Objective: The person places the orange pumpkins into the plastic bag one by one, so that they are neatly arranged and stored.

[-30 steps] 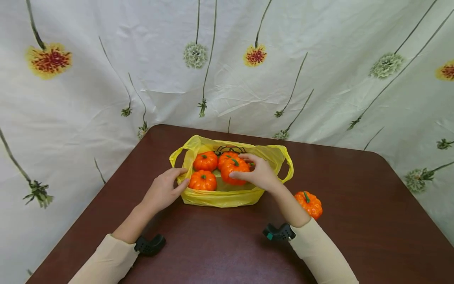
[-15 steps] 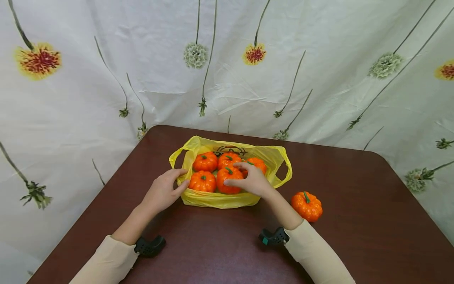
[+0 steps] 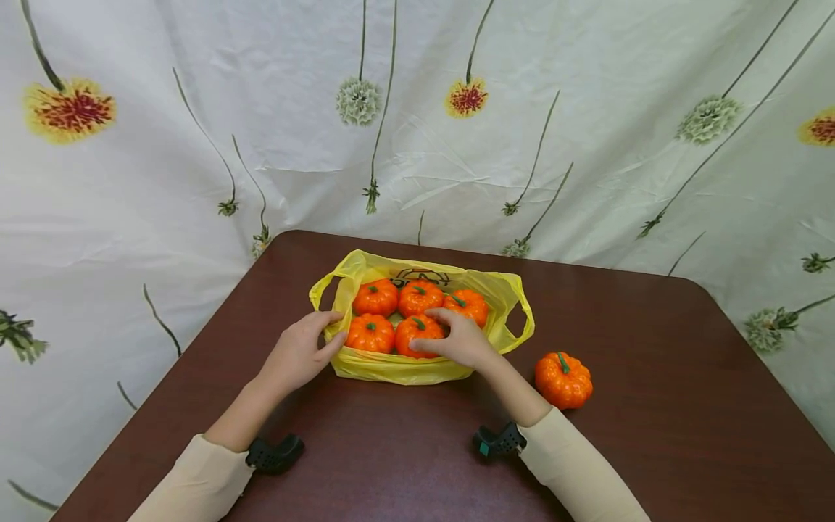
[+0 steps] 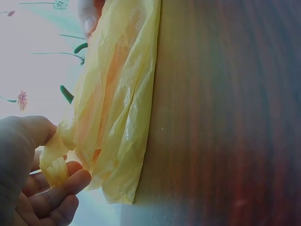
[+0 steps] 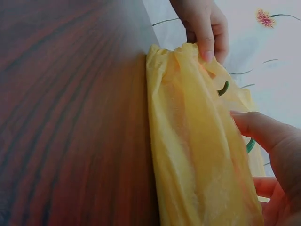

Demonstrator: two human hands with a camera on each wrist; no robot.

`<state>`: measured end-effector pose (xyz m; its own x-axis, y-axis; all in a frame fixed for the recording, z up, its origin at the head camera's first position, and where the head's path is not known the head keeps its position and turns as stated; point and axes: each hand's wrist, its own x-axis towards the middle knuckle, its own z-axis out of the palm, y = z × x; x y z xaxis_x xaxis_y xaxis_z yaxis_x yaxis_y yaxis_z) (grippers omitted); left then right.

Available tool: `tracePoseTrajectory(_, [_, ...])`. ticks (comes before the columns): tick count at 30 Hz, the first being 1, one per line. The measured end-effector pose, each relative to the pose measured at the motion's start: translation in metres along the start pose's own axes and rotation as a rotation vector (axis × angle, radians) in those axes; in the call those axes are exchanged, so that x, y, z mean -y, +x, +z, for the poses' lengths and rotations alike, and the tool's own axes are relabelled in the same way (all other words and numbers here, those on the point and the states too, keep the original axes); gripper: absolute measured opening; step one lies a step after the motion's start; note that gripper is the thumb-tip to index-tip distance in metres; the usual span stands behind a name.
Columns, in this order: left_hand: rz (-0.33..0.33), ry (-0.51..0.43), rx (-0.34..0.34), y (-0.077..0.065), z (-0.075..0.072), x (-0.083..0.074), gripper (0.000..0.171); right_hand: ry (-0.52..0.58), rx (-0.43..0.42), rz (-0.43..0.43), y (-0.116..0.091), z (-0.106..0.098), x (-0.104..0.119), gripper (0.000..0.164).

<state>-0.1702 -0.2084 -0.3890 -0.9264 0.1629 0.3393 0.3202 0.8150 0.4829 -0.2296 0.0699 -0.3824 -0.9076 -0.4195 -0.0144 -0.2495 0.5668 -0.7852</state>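
A yellow plastic bag (image 3: 401, 370) lies with its mouth spread wide, several small orange pumpkins with green stems inside it. My left hand (image 3: 303, 349) holds the bag's left edge; in the left wrist view its fingers (image 4: 70, 183) curl round the yellow handle loop (image 4: 56, 172). My right hand (image 3: 463, 341) reaches over the bag's front right rim and grips the front right pumpkin (image 3: 415, 335), thumb in front and fingers behind. Beside it in the bag are the front left pumpkin (image 3: 370, 333) and a back right pumpkin (image 3: 468, 307). The bag's wall hides most pumpkins in both wrist views.
One more pumpkin (image 3: 564, 380) stands on the dark brown table (image 3: 391, 449), right of the bag and near my right forearm. A white cloth (image 3: 293, 109) printed with flowers hangs behind the table.
My right hand has lowered the gripped pumpkin leftward and toward me, into the front of the bag beside the front left one. My left hand has stayed at the bag's edge.
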Motion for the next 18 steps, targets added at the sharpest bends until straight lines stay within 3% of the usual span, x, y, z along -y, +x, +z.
tracePoseTrajectory(11, [-0.003,-0.003,-0.002,0.000,0.001,0.000,0.037,-0.104,-0.026,0.016,0.000,0.008,-0.001,0.074])
tracePoseTrajectory(18, [-0.008,0.000,0.003,0.001,0.000,-0.001,0.037,-0.100,-0.030,0.017,-0.001,0.011,-0.002,0.074])
